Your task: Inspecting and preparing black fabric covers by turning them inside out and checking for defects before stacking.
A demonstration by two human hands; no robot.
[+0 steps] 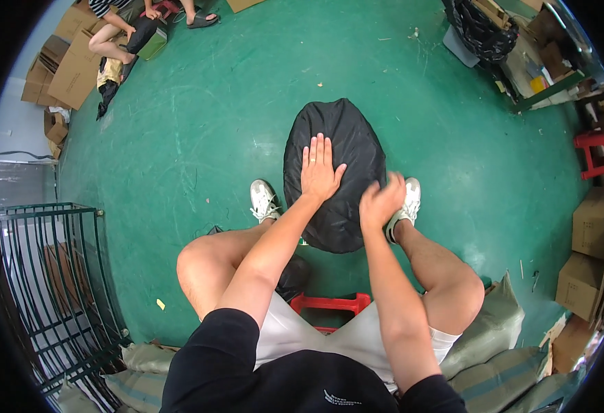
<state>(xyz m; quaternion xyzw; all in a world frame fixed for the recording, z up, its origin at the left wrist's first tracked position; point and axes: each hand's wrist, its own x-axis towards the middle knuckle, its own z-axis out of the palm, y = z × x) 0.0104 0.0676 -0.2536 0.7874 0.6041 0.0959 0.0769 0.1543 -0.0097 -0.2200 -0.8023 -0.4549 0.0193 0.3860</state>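
Nearest the camera, the small red plastic stool (331, 303) under the seated person shows only as a strip between the thighs, the rest covered by white shorts. In front of it, a dark rounded lump (292, 275) sits behind the left forearm; what it is cannot be made out. Between the two white sneakers, the left sneaker (263, 199) and the right sneaker (409, 198), lies the black rounded fabric bag (347, 131) on the green painted floor (212, 103), its long axis running away from the person, the broader end near the feet and the narrower end pointing outward. Its near end is partly covered by both arms. The left hand (319, 172) lies flat on the bag's middle, its fingers spread and open, pressing on the cloth without grasping. The right hand (382, 199) rests on the bag's right edge with its fingers curled; whether they pinch the fabric cannot be told. Farther left stands a dark green metal cage (47, 275), cut off by the rim. At the far top left, another seated person's legs (113, 41) appear beside brown cardboard boxes (71, 65).
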